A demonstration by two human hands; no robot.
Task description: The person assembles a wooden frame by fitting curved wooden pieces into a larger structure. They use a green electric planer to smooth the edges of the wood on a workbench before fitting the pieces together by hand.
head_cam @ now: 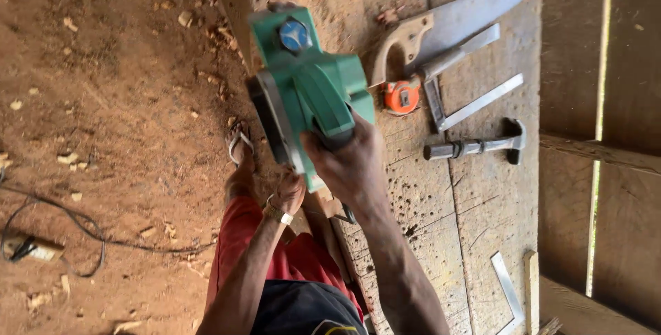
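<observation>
My right hand (354, 163) grips the rear handle of a green electric planer (306, 84). The planer rests on the edge of a narrow wooden plank (237, 4) that runs along the left side of the workbench (482, 204). My left hand (289, 192), with a band on the wrist, is curled against the plank just below the planer's body; its fingers are partly hidden.
On the bench to the right lie a hand saw (475, 8), an orange tape measure (403, 95), a metal square (475, 104) and a hammer (482, 145). Another metal angle (508, 294) lies nearer. A cable (69, 228) crosses the dirt floor; my sandalled foot (239, 143) stands beside the bench.
</observation>
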